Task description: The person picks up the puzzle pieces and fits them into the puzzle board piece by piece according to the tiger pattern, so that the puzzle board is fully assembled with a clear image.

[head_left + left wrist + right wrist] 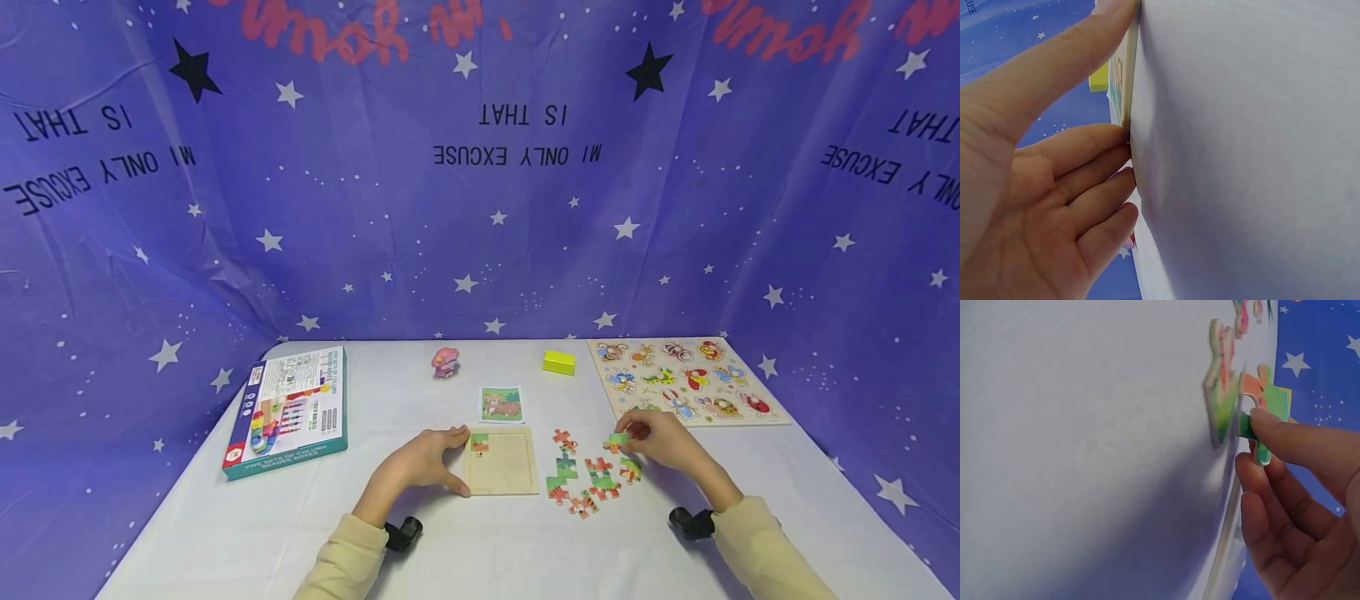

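Note:
My left hand (pixel 429 458) rests against the left side of a square wooden puzzle tray (pixel 501 492), thumb near its lower corner and forefinger near its upper corner. In the left wrist view the fingers (pixel 1100 190) are nearly straight at the tray's thin edge. One green and red jigsaw piece (pixel 480 444) sits in the tray's upper left corner. My right hand (pixel 660 439) pinches another jigsaw piece (pixel 1277 401), green and orange, between thumb and fingers, held up close over the table. Several loose pieces (pixel 566 468) lie between the tray and this hand.
A picture card (pixel 501 405) of an animal lies behind the tray. Farther back are a pink toy figure (pixel 445 362) and a yellow block (pixel 558 362). A boxed bead set (pixel 288 412) lies left; an insect-picture board (pixel 686 383) lies back right.

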`<state>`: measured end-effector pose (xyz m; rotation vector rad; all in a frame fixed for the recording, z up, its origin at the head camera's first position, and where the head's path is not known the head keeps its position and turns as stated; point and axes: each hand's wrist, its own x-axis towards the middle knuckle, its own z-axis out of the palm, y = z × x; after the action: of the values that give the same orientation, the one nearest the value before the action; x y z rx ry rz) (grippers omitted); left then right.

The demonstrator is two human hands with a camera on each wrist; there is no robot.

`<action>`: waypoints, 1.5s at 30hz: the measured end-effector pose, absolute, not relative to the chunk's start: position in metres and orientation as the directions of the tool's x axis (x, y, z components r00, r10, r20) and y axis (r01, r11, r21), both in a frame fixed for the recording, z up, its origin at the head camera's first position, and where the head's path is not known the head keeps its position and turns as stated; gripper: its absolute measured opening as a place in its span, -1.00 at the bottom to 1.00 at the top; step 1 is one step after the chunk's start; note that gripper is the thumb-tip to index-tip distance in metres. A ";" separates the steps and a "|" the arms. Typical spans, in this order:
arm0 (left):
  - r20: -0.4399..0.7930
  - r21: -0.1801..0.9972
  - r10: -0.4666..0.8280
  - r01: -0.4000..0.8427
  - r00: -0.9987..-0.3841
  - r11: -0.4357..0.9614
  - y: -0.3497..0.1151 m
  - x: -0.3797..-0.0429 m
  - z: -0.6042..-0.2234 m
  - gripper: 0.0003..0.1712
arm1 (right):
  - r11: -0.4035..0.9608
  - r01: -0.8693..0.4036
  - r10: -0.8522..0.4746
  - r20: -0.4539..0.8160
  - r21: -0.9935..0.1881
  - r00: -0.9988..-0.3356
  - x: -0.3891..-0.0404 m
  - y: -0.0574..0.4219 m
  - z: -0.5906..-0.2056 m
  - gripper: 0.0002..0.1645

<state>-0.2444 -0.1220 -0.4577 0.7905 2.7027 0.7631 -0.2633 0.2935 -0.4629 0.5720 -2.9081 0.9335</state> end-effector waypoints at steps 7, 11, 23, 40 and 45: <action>-0.066 0.537 0.553 0.438 -0.830 0.721 -0.122 -0.244 -0.457 0.09 | 0.715 -0.400 -0.362 0.185 -0.573 -0.913 -0.262 0.291 -0.458 -0.81; -0.074 0.538 0.546 0.427 -0.835 0.727 -0.122 -0.244 -0.456 0.10 | 0.697 -0.406 -0.359 0.203 -0.591 -0.911 -0.261 0.284 -0.454 -0.79; -0.071 0.546 0.550 0.429 -0.832 0.720 -0.123 -0.244 -0.458 0.11 | 0.666 -0.435 -0.387 0.218 -0.606 -0.896 -0.263 0.256 -0.455 -0.79; -0.072 0.542 0.549 0.430 -0.832 0.722 -0.122 -0.244 -0.457 0.10 | 0.588 -0.485 -0.459 0.227 -0.647 -0.859 -0.271 0.205 -0.454 -0.80; -0.075 0.545 0.553 0.430 -0.830 0.720 -0.122 -0.244 -0.456 0.09 | 0.570 -0.486 -0.471 0.221 -0.663 -0.854 -0.273 0.188 -0.452 -0.78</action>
<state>-0.2441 -0.1218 -0.4563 0.7824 2.6927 0.7675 -0.2733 0.1882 -0.4525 0.8432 -2.7663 1.1772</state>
